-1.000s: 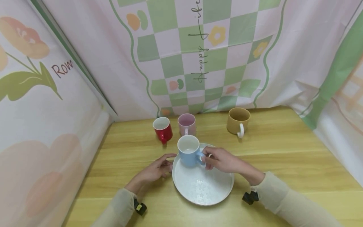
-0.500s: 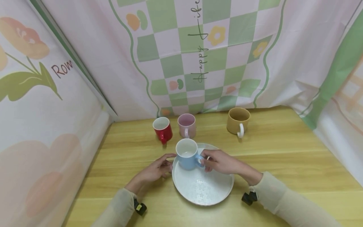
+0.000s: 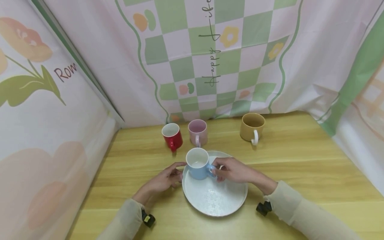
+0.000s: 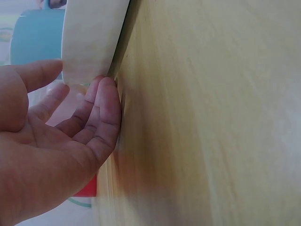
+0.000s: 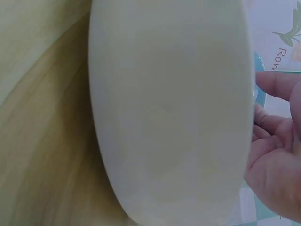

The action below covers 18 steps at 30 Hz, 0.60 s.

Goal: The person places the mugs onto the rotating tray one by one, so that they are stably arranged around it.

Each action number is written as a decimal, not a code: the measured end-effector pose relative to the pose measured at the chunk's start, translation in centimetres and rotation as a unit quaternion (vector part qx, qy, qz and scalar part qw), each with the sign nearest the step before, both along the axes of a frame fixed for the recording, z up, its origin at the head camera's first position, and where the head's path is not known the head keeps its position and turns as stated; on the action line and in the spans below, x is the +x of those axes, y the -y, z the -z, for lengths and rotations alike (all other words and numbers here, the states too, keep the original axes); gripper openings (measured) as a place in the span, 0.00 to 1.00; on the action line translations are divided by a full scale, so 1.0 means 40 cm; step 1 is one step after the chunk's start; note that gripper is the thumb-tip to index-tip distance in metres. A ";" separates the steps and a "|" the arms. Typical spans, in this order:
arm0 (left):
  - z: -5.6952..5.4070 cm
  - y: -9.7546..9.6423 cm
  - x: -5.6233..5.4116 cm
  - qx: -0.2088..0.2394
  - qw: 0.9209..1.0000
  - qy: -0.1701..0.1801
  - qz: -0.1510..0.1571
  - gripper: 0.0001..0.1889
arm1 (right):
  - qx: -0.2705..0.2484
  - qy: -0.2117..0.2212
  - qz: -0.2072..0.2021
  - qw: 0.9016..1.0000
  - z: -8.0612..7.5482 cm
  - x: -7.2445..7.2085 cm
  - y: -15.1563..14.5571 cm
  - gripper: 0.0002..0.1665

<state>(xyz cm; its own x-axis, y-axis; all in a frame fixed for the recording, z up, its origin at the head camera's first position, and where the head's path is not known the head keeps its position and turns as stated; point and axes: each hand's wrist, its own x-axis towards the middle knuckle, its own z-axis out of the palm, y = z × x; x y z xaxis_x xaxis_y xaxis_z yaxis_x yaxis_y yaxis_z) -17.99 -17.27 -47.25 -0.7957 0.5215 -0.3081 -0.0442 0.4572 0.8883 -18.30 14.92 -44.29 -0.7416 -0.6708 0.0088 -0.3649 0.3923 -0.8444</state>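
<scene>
On the round white tray stands a light blue mug, upright near the tray's far left rim, its handle turned right. My right hand pinches that handle between thumb and fingers. At the tray's left side my left hand holds the edge. The left wrist view shows its thumb at the upper rim and its fingertips at the lower edge. In the right wrist view the tray's side wall hides most of the mug.
Behind the tray stand a red mug and a pink mug. Farther right is a mustard-yellow mug with a white handle. A patterned cloth hangs along the back edge of the wooden table.
My right hand has brought the blue mug slightly left and down onto the tray, then stayed nearly still for the last half second. My left hand has kept its place at the tray's edge.
</scene>
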 end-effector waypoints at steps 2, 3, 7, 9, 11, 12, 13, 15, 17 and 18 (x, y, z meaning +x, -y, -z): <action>-0.001 0.000 0.000 -0.001 1.000 -0.001 0.001 0.25 | 0.000 -0.002 0.004 1.000 0.000 -0.002 0.001 0.08; -0.001 0.000 0.000 -0.002 1.000 0.000 0.001 0.25 | 0.000 -0.003 0.005 1.000 -0.001 -0.002 0.002 0.09; -0.002 0.000 -0.001 -0.006 1.000 0.000 0.001 0.25 | -0.001 -0.002 0.006 1.000 -0.005 -0.005 0.004 0.11; -0.001 0.001 -0.002 -0.006 1.000 0.001 0.000 0.25 | 0.000 -0.001 0.005 1.000 -0.008 -0.007 0.003 0.11; -0.002 0.000 -0.002 -0.004 1.000 0.001 0.000 0.25 | 0.004 -0.006 0.001 1.000 -0.011 -0.010 0.000 0.11; -0.002 0.000 -0.002 -0.003 1.000 0.003 -0.001 0.25 | 0.007 -0.010 0.000 1.000 -0.012 -0.012 -0.002 0.11; -0.003 0.000 -0.002 -0.003 1.000 0.002 -0.001 0.25 | 0.011 -0.014 -0.001 1.000 -0.013 -0.014 -0.004 0.10; -0.004 -0.001 -0.001 0.000 1.000 0.002 0.000 0.25 | 0.019 -0.023 -0.003 1.000 -0.015 -0.020 -0.008 0.10; -0.004 -0.001 0.000 0.001 1.000 0.000 0.004 0.25 | 0.031 -0.031 -0.003 0.999 -0.017 -0.026 -0.013 0.10; -0.004 -0.001 0.000 0.001 1.000 -0.002 0.006 0.25 | 0.036 -0.037 -0.003 0.999 -0.017 -0.030 -0.016 0.10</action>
